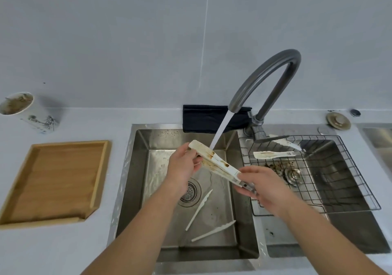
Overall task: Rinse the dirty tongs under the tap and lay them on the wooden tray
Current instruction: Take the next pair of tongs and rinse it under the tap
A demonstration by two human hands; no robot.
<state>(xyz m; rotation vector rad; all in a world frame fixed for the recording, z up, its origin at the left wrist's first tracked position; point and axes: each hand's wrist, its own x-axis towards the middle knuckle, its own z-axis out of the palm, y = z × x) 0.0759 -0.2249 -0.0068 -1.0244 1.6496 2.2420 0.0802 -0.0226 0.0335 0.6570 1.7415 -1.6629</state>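
White tongs [216, 162] smeared with brown stains hang over the left sink basin [244, 189], their wide tips under the running water from the grey curved tap [265, 79]. My left hand [183, 164] grips the tip end. My right hand [261, 185] grips the hinge end. A second stained pair of tongs [273, 154] lies in the wire basket [360, 192] over the right basin. Thin white tongs [199, 210] lie on the left basin's floor near the drain. The wooden tray [99, 168] sits on the counter to the left, with nothing on it.
A dirty white cup [25, 110] stands at the far left of the counter. A dark cloth [203, 117] hangs over the back edge of the sink. A sink plug [338, 120] lies behind the right basin. Brown residue lies around the right drain [292, 174].
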